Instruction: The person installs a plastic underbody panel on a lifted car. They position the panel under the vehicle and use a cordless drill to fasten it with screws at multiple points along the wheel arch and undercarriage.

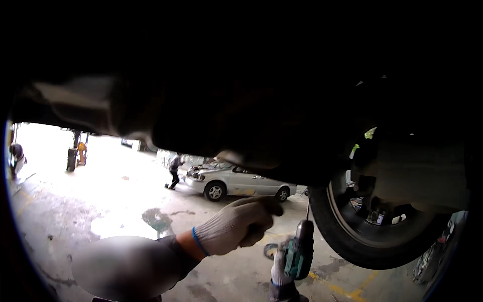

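I am under the dark underside of a raised car (241, 100). My left hand (234, 225), in a white knit glove with a blue band at the wrist, reaches up with its fingers curled against the underbody's lower edge; whether they grip anything is hidden in shadow. My right hand (278, 274), also gloved, grips the handle of a green cordless drill (299, 251). The drill points upward, and its thin bit (308, 209) rises toward the underbody just right of the left hand.
The raised car's tyre and rim (352, 236) hang close on the right. A silver car (236, 183) with its hood up stands on the concrete floor beyond, a person (174, 171) walking beside it. Another person (17, 156) is at far left. A small round object (270, 250) lies on the floor.
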`<state>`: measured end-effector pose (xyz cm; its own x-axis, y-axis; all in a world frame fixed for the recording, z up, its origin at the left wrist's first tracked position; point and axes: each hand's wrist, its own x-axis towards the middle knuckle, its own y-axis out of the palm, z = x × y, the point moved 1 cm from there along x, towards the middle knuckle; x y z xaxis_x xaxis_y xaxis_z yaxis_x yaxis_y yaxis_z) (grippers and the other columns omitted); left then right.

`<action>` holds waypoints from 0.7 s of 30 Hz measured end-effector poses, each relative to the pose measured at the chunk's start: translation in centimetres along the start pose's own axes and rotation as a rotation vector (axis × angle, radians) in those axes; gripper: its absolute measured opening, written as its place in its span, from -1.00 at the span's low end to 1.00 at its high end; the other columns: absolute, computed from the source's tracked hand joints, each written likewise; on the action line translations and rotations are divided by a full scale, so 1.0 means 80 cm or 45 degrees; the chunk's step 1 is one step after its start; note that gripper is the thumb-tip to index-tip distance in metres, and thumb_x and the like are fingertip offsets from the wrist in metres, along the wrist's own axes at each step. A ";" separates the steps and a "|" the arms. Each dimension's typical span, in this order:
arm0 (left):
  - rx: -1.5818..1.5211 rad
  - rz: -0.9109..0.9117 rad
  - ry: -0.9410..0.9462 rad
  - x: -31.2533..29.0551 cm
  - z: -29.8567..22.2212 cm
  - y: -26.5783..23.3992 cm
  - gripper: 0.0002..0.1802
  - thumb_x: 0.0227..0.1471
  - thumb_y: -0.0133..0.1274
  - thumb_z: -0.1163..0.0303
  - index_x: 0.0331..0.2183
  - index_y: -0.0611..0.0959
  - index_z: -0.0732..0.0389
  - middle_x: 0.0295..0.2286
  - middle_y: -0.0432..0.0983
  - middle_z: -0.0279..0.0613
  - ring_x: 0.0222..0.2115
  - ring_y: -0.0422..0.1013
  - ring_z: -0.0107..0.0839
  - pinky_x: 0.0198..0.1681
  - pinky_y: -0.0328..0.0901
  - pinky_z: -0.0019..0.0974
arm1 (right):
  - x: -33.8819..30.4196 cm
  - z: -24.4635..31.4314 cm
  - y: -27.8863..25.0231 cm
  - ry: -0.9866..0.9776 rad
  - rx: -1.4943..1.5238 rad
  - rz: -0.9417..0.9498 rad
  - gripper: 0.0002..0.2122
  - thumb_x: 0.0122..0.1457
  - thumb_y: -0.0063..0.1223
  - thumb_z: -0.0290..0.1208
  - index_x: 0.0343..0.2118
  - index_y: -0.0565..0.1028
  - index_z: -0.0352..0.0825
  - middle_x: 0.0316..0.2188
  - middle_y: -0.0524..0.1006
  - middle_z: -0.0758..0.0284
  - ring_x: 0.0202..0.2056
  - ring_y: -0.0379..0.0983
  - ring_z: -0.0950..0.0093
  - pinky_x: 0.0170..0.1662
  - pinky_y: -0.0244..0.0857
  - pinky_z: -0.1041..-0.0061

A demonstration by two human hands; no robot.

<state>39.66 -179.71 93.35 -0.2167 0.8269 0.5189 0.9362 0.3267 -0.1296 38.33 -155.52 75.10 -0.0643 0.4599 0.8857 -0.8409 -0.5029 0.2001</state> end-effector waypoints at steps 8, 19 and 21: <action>-0.951 -1.167 -0.225 -0.323 0.262 -0.074 -0.87 0.17 -0.11 0.46 -0.21 0.46 0.20 -0.47 0.38 -0.30 -0.70 0.11 -0.63 -0.67 0.06 -0.51 | -0.188 0.128 -0.001 0.564 0.536 1.234 -0.65 0.00 0.12 -0.66 -0.10 0.42 -0.36 -0.32 0.49 0.32 -0.31 0.44 0.52 -0.27 0.35 0.52; -0.635 -1.913 -0.158 -0.542 0.274 -0.005 -0.70 0.28 -0.13 0.20 -0.19 0.53 0.24 -0.54 0.33 -0.45 -0.69 0.08 -0.70 -0.67 0.00 -0.58 | -0.438 0.127 0.047 1.174 1.160 1.975 -0.69 0.13 0.05 -0.57 -0.03 0.44 -0.33 -0.22 0.53 0.36 -0.20 0.48 0.56 -0.15 0.37 0.57; -0.538 -2.006 -0.130 -0.560 0.261 0.000 -0.69 0.28 -0.13 0.23 -0.09 0.49 0.24 -0.47 0.40 -0.40 -0.67 0.13 -0.70 -0.67 0.02 -0.58 | -0.432 0.134 0.074 0.307 1.109 1.960 -0.64 -0.01 0.15 -0.52 -0.08 0.49 -0.29 -0.22 0.56 0.31 -0.19 0.51 0.43 -0.13 0.40 0.44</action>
<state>43.63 -207.20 52.48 -0.9768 -0.1524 -0.1502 -0.2140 0.7015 0.6798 41.31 -182.24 50.21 -0.5775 -0.7058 0.4104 0.5414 -0.7073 -0.4546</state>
